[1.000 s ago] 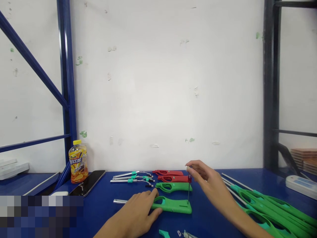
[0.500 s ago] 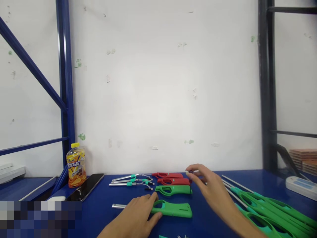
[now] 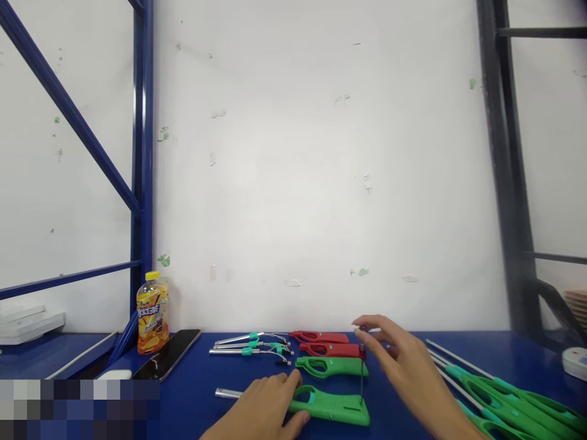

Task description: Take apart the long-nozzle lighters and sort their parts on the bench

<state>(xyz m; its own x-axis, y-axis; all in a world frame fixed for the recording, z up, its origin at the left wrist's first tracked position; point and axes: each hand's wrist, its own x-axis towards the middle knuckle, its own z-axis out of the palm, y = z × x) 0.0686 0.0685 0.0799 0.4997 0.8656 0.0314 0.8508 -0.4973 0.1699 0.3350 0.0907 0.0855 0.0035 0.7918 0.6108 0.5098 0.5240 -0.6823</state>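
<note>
Blue tabletop (image 3: 183, 388) | bottle (image 3: 153, 321) | phone (image 3: 172, 352) | silver tubes (image 3: 229, 352) | red handles (image 3: 328, 337) | green handles (image 3: 330, 403) | green lighters (image 3: 523, 400)

Bright, diffuse light. White wall (image 3: 293, 183) palest mid-picture, greyer toward sides. Narrow glare streaks down blue post (image 3: 147, 122). Faint soft shadow beside bottle (image 3: 153, 324). Dark post (image 3: 507, 177) hazy, slanting near right edge. Lower left corner pixelated.

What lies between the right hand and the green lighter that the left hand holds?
In the head view, a thin screwdriver: upright in the right hand, its shaft reaches down to the green lighter.
</note>
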